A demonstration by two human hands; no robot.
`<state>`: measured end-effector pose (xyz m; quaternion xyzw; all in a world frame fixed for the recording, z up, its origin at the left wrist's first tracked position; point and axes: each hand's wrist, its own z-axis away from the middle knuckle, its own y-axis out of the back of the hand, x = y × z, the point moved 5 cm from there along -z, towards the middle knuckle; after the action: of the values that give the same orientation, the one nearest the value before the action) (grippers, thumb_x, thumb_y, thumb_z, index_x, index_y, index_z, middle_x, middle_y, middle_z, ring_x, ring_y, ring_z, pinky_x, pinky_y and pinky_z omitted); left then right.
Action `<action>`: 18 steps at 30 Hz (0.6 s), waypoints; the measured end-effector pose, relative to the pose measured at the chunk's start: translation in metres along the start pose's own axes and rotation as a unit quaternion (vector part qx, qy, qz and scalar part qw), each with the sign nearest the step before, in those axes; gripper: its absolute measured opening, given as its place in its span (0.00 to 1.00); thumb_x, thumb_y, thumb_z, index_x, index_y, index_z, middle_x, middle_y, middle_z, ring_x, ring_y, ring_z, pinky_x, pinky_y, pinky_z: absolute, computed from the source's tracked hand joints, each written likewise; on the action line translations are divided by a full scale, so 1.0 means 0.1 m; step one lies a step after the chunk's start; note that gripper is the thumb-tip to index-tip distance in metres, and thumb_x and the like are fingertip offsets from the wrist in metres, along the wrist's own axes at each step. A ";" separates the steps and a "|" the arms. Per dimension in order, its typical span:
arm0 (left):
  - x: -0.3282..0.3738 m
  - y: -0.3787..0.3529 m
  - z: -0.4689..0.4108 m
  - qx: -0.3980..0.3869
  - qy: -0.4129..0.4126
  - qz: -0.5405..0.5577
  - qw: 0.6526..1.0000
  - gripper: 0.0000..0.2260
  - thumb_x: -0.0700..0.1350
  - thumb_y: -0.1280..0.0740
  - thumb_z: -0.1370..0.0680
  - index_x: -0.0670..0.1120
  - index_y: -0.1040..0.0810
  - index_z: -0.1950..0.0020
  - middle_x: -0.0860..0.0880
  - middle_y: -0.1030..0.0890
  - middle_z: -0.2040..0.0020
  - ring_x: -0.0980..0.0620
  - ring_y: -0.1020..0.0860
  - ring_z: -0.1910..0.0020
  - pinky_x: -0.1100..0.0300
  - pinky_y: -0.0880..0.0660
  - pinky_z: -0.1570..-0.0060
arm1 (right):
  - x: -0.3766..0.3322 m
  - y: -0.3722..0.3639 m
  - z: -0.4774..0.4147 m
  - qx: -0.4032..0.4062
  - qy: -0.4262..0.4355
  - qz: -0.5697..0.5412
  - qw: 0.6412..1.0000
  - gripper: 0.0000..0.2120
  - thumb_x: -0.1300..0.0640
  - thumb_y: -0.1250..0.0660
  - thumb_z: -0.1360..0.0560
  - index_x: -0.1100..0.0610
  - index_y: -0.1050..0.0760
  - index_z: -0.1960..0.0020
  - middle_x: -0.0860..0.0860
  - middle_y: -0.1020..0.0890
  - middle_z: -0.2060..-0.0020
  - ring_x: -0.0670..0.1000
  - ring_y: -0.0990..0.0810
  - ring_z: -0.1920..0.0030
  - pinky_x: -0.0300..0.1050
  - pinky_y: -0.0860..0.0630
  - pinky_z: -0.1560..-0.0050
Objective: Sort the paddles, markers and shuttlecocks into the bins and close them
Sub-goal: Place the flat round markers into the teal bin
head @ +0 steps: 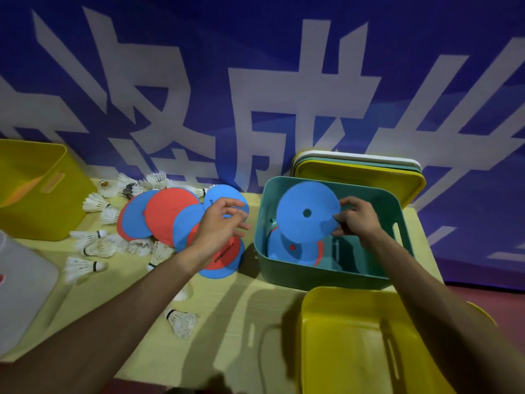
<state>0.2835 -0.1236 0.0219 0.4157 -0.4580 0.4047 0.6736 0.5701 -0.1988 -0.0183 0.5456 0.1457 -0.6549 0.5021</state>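
My right hand (356, 220) pinches a blue disc marker (305, 213) with a centre hole by its right edge, holding it over the teal bin (326, 275). Blue and red markers (295, 250) lie flat on the bin's floor. My left hand (220, 224) hovers with loosely curled fingers over a pile of blue and red markers (167, 217) on the table, left of the bin; it seems to hold nothing. White shuttlecocks (93, 245) are scattered around the pile, one more shuttlecock (183, 321) lying near my left forearm.
A yellow bin (349, 336) stands at the front right. Another yellow bin (31, 189) stands at the far left. A translucent white bin (22, 294) is at the left edge. Stacked lids (360, 172) lean behind the teal bin. A blue banner closes the back.
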 end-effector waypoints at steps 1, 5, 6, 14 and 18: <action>-0.03 0.05 0.00 0.008 0.003 -0.002 1.000 0.06 0.37 0.36 0.21 0.41 0.26 0.45 0.41 0.21 0.50 0.49 0.19 0.62 0.66 0.24 0.70 | 0.05 -0.02 -0.05 0.003 -0.015 0.023 1.000 0.13 0.73 0.38 0.26 0.61 0.27 0.45 0.59 0.19 0.62 0.56 0.18 0.72 0.50 0.18 0.68; -0.12 0.19 -0.03 0.018 0.010 -0.011 1.000 0.07 0.37 0.36 0.21 0.40 0.25 0.44 0.40 0.21 0.49 0.52 0.18 0.63 0.67 0.25 0.71 | 0.19 -0.25 -0.24 -0.036 -0.055 0.107 0.992 0.14 0.74 0.40 0.26 0.58 0.29 0.47 0.60 0.20 0.59 0.61 0.16 0.65 0.53 0.17 0.65; -0.14 0.21 -0.04 0.018 0.014 -0.013 1.000 0.07 0.36 0.36 0.21 0.39 0.25 0.44 0.41 0.21 0.50 0.53 0.18 0.64 0.68 0.26 0.72 | 0.23 -0.32 -0.29 -0.043 -0.063 0.119 0.990 0.14 0.74 0.40 0.26 0.58 0.28 0.47 0.60 0.20 0.59 0.62 0.16 0.63 0.55 0.17 0.62; -0.28 0.49 -0.05 0.027 0.032 -0.030 0.999 0.05 0.35 0.36 0.22 0.44 0.24 0.51 0.39 0.20 0.50 0.46 0.17 0.58 0.50 0.22 0.54 | 0.47 -0.67 -0.49 -0.090 -0.086 0.225 0.966 0.08 0.68 0.35 0.28 0.65 0.21 0.50 0.60 0.17 0.60 0.58 0.16 0.60 0.54 0.18 0.55; -0.33 0.55 -0.07 0.023 0.033 -0.025 0.999 0.05 0.36 0.36 0.22 0.44 0.23 0.50 0.40 0.19 0.51 0.46 0.17 0.58 0.54 0.23 0.57 | 0.44 -0.66 -0.41 -0.108 -0.085 0.277 0.951 0.11 0.65 0.35 0.25 0.67 0.24 0.44 0.59 0.19 0.52 0.58 0.19 0.52 0.51 0.19 0.51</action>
<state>0.2259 -0.1041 -0.0013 0.4290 -0.4156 0.4111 0.6886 0.5441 -0.1609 -0.0941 0.4497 0.0156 -0.5147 0.7298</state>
